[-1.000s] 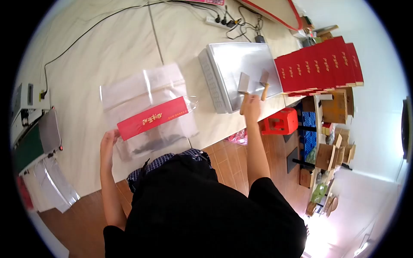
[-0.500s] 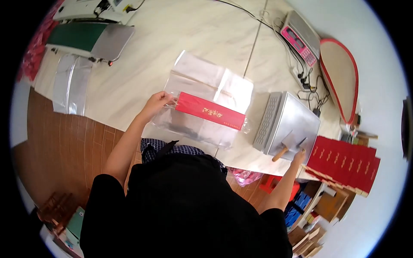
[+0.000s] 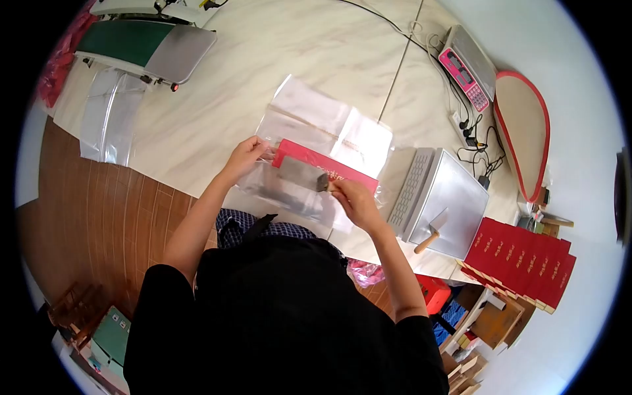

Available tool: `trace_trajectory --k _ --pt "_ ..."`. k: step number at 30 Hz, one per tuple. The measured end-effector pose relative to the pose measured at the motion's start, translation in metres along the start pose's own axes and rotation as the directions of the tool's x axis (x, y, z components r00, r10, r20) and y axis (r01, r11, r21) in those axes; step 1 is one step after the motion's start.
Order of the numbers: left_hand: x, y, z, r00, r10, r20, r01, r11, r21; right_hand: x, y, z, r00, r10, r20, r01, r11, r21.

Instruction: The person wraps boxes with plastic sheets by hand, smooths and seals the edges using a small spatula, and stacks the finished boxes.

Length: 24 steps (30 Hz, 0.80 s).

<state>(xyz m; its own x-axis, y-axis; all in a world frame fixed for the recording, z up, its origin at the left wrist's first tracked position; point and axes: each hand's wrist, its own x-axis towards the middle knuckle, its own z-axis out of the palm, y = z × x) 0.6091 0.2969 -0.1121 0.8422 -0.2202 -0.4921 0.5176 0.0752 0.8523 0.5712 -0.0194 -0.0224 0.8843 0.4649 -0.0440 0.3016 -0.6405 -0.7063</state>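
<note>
A red packet with gold lettering (image 3: 327, 165) lies slantwise at the middle of the frame, over clear plastic bags (image 3: 365, 145) on the marble-patterned table (image 3: 230, 92). The left hand (image 3: 250, 152) pinches plastic beside the packet's left end, apparently to steady it. The right hand (image 3: 355, 203) grips the short handle of a broad-bladed scraper (image 3: 297, 172), its blade flat across the packet's lower edge; whether plastic lies between them I cannot tell. At lower right, a second scraper (image 3: 437, 225) rests on a metal case (image 3: 464, 197), its wooden handle towards the person, presumably for easy grasping. Beyond it, red boxes (image 3: 520, 257) overlap in a fan, which leaves their gold lettering visible.
</note>
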Motion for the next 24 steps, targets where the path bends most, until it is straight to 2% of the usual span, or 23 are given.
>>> trace_trajectory --k 2,4,6,8,10,12,15,18,24 --pt "0.004 -0.008 -0.002 1.0 0.022 -0.012 -0.022 1.0 -0.001 0.014 0.002 0.009 0.986 -0.083 0.147 0.084 0.996 0.003" --pt "0.009 -0.016 -0.005 0.999 0.044 -0.021 -0.044 0.999 -0.003 0.024 0.007 0.014 0.981 -0.108 0.159 0.11 0.994 -0.002" --pt "0.011 -0.02 -0.007 0.998 0.051 -0.034 -0.046 0.992 0.121 0.032 0.01 0.017 0.977 -0.128 0.171 0.131 0.991 -0.008" --pt "0.011 -0.018 -0.008 0.997 0.072 -0.023 -0.069 0.988 0.137 0.037 0.01 0.017 0.984 -0.074 0.159 0.069 0.997 0.037" --pt "0.014 -0.021 -0.008 0.995 0.095 -0.007 -0.093 0.983 0.158 0.043 0.006 0.008 0.983 -0.025 0.183 0.026 1.0 -0.001" --pt "0.014 -0.019 -0.01 0.991 0.13 0.029 -0.132 0.987 0.093 0.049 0.007 0.004 0.979 0.02 0.201 -0.013 0.999 -0.034" --pt "0.013 -0.011 -0.011 0.995 0.067 0.08 -0.077 0.989 0.127 0.056 0.01 0.002 0.993 -0.013 0.118 0.016 1.0 -0.023" --pt "0.015 -0.012 -0.012 0.99 0.105 0.092 -0.114 0.989 0.097 0.064 0.006 -0.004 0.987 0.08 0.141 -0.079 0.997 -0.015" --pt "0.016 -0.014 -0.013 0.988 0.124 0.093 -0.132 0.988 0.082 0.065 0.011 0.004 0.994 0.106 -0.02 -0.107 0.985 -0.137"
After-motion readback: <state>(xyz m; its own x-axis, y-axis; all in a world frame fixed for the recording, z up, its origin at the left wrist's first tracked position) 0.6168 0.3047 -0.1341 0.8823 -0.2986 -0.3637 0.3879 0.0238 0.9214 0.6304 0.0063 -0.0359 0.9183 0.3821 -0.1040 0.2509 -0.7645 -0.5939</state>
